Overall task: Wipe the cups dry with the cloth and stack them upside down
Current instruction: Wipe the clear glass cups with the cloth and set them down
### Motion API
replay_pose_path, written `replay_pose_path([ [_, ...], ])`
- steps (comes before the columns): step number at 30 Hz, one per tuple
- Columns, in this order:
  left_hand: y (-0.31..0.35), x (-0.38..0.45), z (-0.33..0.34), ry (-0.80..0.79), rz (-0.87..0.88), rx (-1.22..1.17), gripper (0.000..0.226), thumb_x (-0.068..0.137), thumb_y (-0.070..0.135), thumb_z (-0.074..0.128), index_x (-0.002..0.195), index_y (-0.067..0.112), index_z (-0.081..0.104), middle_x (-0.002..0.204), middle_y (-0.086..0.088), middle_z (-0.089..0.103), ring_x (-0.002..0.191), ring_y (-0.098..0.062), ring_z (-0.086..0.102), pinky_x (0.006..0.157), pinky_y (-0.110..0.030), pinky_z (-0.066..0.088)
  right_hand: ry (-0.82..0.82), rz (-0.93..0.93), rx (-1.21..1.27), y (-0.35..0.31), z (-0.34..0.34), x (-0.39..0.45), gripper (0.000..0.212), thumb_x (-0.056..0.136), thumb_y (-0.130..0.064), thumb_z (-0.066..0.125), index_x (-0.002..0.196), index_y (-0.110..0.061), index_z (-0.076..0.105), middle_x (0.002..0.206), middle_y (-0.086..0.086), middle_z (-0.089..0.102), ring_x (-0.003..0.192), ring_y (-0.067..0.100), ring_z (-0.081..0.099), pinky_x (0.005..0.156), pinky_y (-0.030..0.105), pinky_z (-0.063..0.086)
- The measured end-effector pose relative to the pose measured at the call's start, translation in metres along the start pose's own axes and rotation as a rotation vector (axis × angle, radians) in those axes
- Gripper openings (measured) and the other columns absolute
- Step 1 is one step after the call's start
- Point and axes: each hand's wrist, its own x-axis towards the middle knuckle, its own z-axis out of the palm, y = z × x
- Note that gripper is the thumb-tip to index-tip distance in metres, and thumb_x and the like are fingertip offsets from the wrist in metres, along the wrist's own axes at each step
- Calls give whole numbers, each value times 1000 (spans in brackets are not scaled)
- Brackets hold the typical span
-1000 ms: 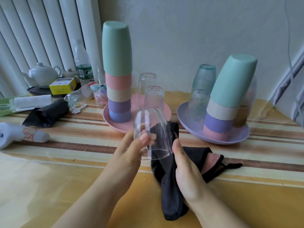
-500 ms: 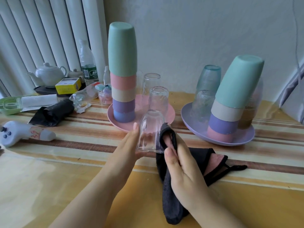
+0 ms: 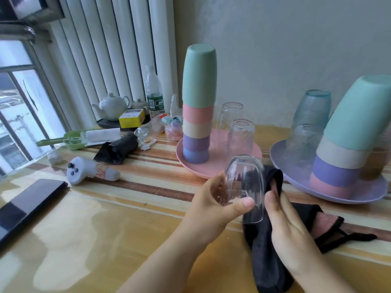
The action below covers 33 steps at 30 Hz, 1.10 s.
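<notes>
Clear glass cup (image 3: 245, 185), inverted above the table, sits gripped in our left hand (image 3: 213, 205) fingers and thumb curled, while our right hand (image 3: 289, 227) presses the black cloth (image 3: 264, 263) against it, fingers straight.

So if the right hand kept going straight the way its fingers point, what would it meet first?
Probably the dark cloth bunched against the clear glass, right at the right hand fingertips; beyond that, likely the pink plate, though depth is unclear.

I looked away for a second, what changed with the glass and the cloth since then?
The left hand turned the clear glass, its thumb now across the front. The right hand keeps pressing the black cloth against it. The cup stacks have not moved.
</notes>
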Motion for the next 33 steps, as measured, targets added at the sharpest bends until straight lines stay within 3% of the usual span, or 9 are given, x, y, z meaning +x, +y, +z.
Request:
replay_pose_path([
  [5, -1, 2, -5, 116, 24, 54, 54, 65, 27, 83, 114, 18, 62, 107, 3, 74, 104, -14, 68, 91, -33, 54, -46, 3, -180, 8, -3, 6, 21, 93, -27, 46, 100, -47, 50, 98, -44, 54, 96, -32, 44, 76, -8, 31],
  [8, -7, 3, -11, 232, 26, 144, 65, 53, 40, 84, 113, 26, 60, 106, 9, 72, 106, -10, 66, 96, -38, 52, -57, 22, -295, 22, -7, 9, 10, 93, -25, 53, 93, -20, 62, 87, -12, 70, 90, -4, 61, 76, 13, 44],
  [10, -9, 3, -12, 297, 7, 202, 66, 52, 45, 84, 110, 23, 61, 104, 5, 71, 103, -10, 65, 94, -40, 52, -73, 10, -322, 25, -9, 9, 9, 92, -23, 55, 88, -17, 60, 81, -5, 69, 80, 0, 61, 72, 17, 45],
  [13, -3, 5, -12, 354, -56, 327, 46, 63, 37, 87, 97, 18, 61, 96, 0, 69, 92, -15, 64, 80, -30, 51, -121, -13, -369, 21, -7, 8, 16, 93, -18, 54, 87, -32, 59, 81, -13, 68, 79, -8, 59, 68, 5, 41],
  [16, 7, 12, -22, 353, -135, 421, 45, 66, 33, 88, 94, 12, 60, 97, -12, 70, 90, -28, 66, 73, -35, 52, -185, -3, -352, 17, -4, 7, 37, 95, -14, 51, 125, -34, 55, 116, -22, 60, 109, -14, 51, 85, -4, 34],
  [18, 16, 14, -37, 370, -146, 497, 48, 63, 33, 89, 96, 15, 60, 95, -7, 69, 86, -22, 65, 65, -25, 48, -195, -11, -359, 16, -4, 6, 45, 95, -14, 50, 135, -32, 46, 127, -20, 54, 118, -9, 46, 87, -8, 28],
  [22, 26, 11, -83, 486, -163, 648, 49, 62, 25, 91, 94, 23, 54, 90, 8, 61, 78, -5, 56, 61, -17, 40, -172, -4, -334, 14, -4, 7, 44, 95, -14, 50, 134, -33, 46, 120, -22, 54, 111, -10, 49, 77, -11, 28],
  [28, 15, 23, -142, 605, -229, 645, 60, 65, 23, 90, 114, 10, 58, 103, -7, 66, 90, -21, 62, 73, -30, 45, -162, -7, -327, 12, -2, 9, 45, 94, -10, 50, 128, -39, 44, 113, -28, 49, 101, -21, 43, 73, -11, 27],
  [33, 5, 47, -157, 560, -236, 564, 54, 68, 18, 87, 114, 11, 60, 105, -7, 66, 89, -22, 64, 56, -23, 50, -154, -6, -331, 18, -1, 12, 47, 93, -10, 51, 113, -51, 40, 108, -39, 45, 90, -42, 34, 75, -11, 27],
])
